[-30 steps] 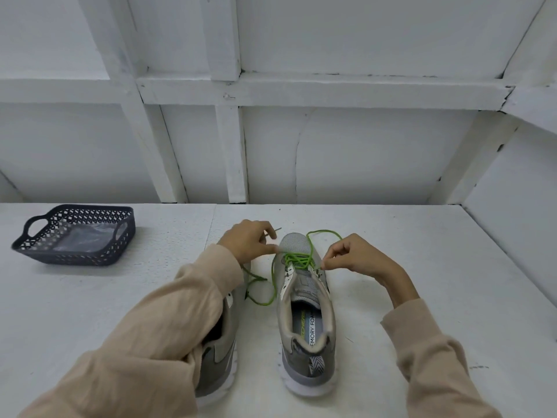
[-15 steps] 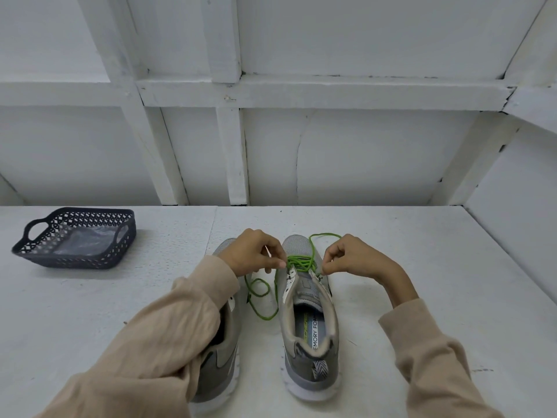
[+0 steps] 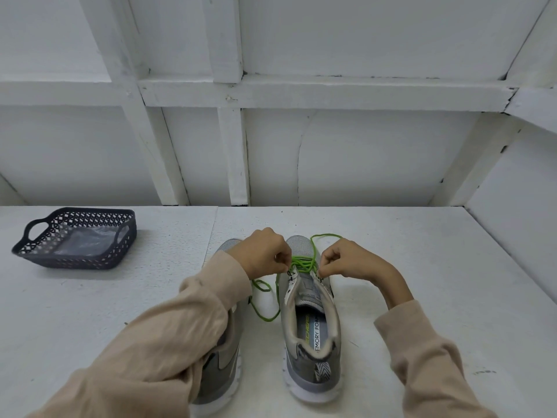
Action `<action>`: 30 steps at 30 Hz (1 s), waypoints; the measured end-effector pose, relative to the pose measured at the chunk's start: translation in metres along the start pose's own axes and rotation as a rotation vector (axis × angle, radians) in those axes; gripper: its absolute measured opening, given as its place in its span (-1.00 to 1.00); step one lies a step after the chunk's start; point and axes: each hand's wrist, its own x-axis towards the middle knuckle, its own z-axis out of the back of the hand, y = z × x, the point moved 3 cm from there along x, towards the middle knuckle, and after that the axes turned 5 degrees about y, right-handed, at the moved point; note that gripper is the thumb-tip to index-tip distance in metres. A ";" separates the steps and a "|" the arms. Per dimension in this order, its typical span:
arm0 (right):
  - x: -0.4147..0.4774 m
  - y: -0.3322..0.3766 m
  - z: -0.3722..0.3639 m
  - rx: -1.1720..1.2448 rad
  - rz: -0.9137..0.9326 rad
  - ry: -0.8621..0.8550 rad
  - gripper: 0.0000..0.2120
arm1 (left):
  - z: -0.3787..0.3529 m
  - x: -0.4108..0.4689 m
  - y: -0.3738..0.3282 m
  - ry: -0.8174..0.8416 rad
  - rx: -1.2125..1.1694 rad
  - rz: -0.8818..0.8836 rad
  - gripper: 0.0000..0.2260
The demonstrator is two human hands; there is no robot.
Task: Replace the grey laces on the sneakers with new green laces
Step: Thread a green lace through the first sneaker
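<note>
Head camera is all I get from my desk. Where is the green lace (image 3: 301,262) on your monitor?

— I see it threaded across the eyelets nearest the toe of the right sneaker (image 3: 313,327), bunched up there. One slack end loops down onto the counter (image 3: 90,312) between the two shoes. The other arcs over the toe cap toward the right hand (image 3: 346,260).

— And the hands?

— Both sit over that shoe's lacing, knuckles up. The left hand (image 3: 262,253) has its fingers (image 3: 278,263) curled against the thumb, pinching the lace at the left eyelet row. The right hand's fingers (image 3: 327,267) are curled the same way, pinching the lace at the right eyelet row. From my screen I can't tell which eyelet either one is at.

— The other shoe?

— I have the left sneaker (image 3: 223,366) just beside the first, toes pointing away from the camera, mostly hidden under the beige sleeve (image 3: 168,342) of the left arm. I can't tell whether it carries a lace.

— Anything else?

— A dark openwork basket (image 3: 75,257) with handles, well apart at the far left of the counter, with a clear crinkled sheet (image 3: 81,241) lying in it. Behind the counter I see a white panelled wall (image 3: 361,152).
</note>
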 end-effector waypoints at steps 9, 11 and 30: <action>0.002 -0.003 -0.002 0.023 -0.012 -0.019 -0.86 | -0.001 0.008 -0.009 0.058 0.116 -0.051 -0.87; 0.002 -0.003 -0.002 0.020 -0.016 -0.020 -0.88 | -0.001 0.009 -0.009 0.071 0.118 -0.054 -0.88; -0.002 0.000 -0.003 0.000 -0.067 -0.097 -0.86 | -0.008 0.008 -0.013 0.038 -0.082 0.033 -0.79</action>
